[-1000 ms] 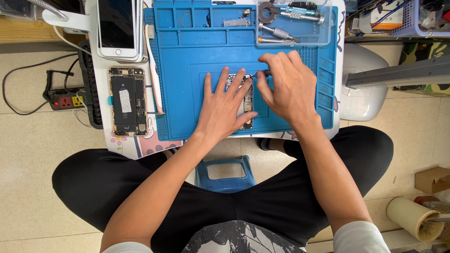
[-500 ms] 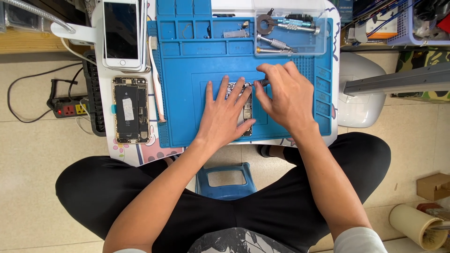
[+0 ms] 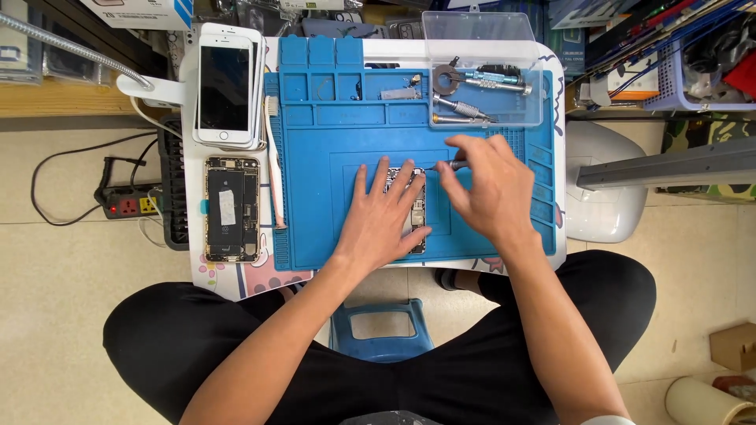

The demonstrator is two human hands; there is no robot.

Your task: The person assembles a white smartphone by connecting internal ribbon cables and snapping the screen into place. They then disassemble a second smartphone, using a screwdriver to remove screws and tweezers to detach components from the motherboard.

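A person sits with legs crossed, and a small blue stool (image 3: 380,330) stands on the floor under the tabletop (image 3: 236,285). On the tabletop lies a big blue mat (image 3: 315,228).

The left hand (image 3: 383,220) lies flat with its fingers spread out. It presses down on an open phone (image 3: 415,211) in the middle of the mat. Its grip is open, just pushing, not holding.

The right hand (image 3: 488,193) is just beside it, on the right of the phone. Its grip is closed on a thin screwdriver (image 3: 453,165), and the tip points at the top of the phone.

To the left, off the mat, lies another open phone (image 3: 231,208) with its insides showing. A white toothbrush (image 3: 273,157) lies between it and the mat.

Farther back, a white phone (image 3: 225,83) lies face up. At the far right of the mat sits a clear tray (image 3: 535,94) with more small tools (image 3: 465,106) in it.
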